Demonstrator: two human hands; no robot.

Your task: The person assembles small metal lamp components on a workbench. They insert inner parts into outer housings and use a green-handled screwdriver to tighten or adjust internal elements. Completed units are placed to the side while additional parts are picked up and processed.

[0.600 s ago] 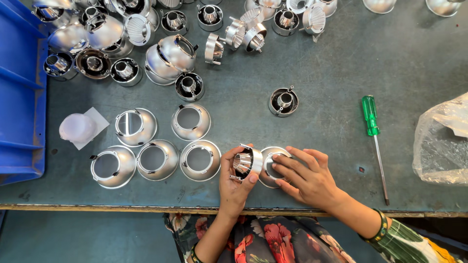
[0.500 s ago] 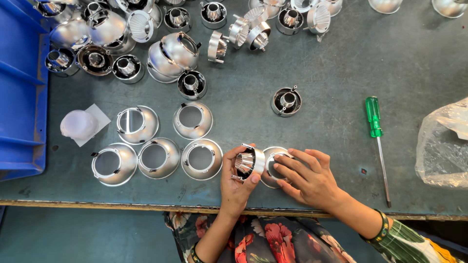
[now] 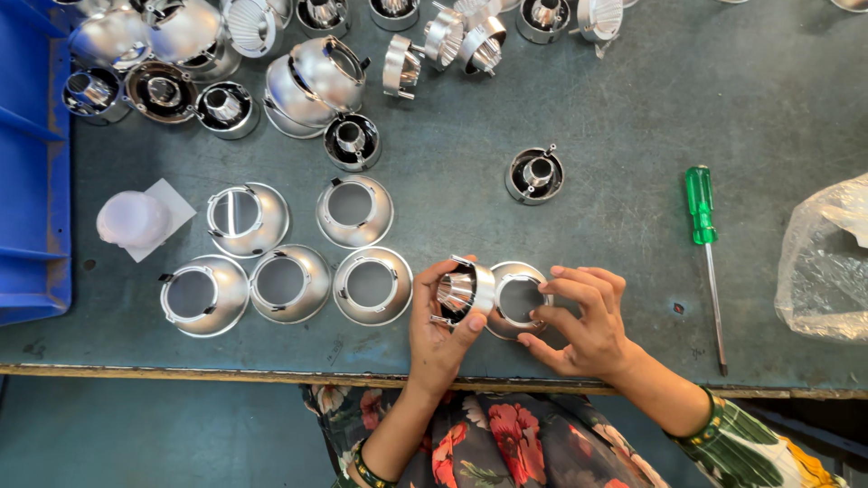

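Silver reflector cups crowd the far edge of a grey-green worktable (image 3: 633, 117), several of them sliced off by the top of the frame so that their full shapes cannot be made out. A blue bin (image 3: 32, 163) is cut by the left edge, and a crumpled clear plastic bag (image 3: 827, 262) runs out of view on the right; what it contains cannot be told. The person's face and upper body lie outside the picture, with only forearms and a flowered garment showing below the table's near edge.

Near that edge, the left hand (image 3: 438, 334) curls around a small finned metal insert (image 3: 461, 291), thumb and fingers closed on its rim and holding it tilted on its side. Just beside it and touching, the right hand (image 3: 583, 321) rests its fingertips (image 3: 551, 271) on the rim of a shiny reflector cup (image 3: 517, 298) sitting mouth up on the table; the fingers are spread and lightly bent, steadying the cup rather than clamped round it. The cup's lower edge is hidden behind the hand.

To the left, five more cups (image 3: 371, 285) stand in two loose rows, with a frosted white dome (image 3: 133, 220) on a paper square beyond them. A green-handled screwdriver (image 3: 703, 248) lies well apart to the right.
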